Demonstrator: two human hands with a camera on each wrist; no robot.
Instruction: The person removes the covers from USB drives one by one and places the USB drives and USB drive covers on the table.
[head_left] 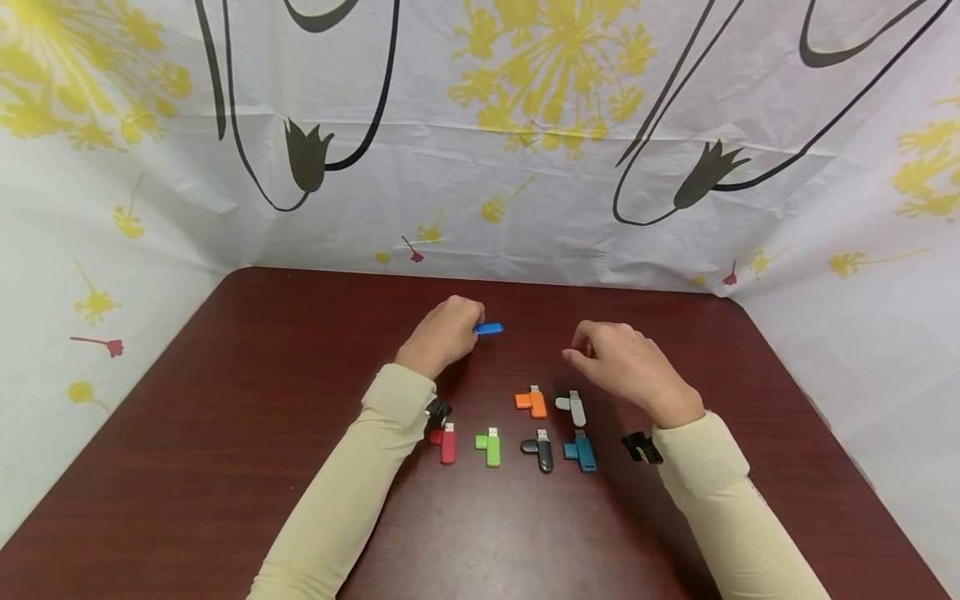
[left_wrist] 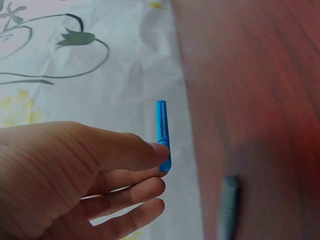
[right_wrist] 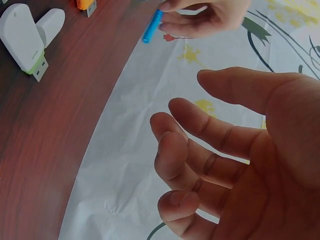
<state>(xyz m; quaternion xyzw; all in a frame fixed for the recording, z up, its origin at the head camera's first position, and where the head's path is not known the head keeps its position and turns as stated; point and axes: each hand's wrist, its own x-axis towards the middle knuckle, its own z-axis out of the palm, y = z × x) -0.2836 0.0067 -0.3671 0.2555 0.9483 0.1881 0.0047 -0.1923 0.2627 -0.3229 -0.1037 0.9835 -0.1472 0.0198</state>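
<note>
Between thumb and fingers, my left hand (head_left: 444, 333) pinches a blue USB stick (head_left: 489, 329) above the far half of the table. In the left wrist view the blue stick (left_wrist: 162, 125) points upward past the thumb tip. My right hand (head_left: 626, 367) hovers to the right, its fingers loosely curled with nothing in them. The right wrist view shows that hand (right_wrist: 215, 150) from the palm side. Below and between the hands lie an orange USB stick (head_left: 537, 405) and a white one (head_left: 576, 408), both with swivel covers turned out sideways.
Closer to me, a row of swivel USB sticks lies on the brown table (head_left: 187, 450): red (head_left: 447, 446), green (head_left: 492, 448), black (head_left: 545, 454) and teal (head_left: 586, 454). A white patterned cloth (head_left: 480, 167) stands behind the table and along both sides.
</note>
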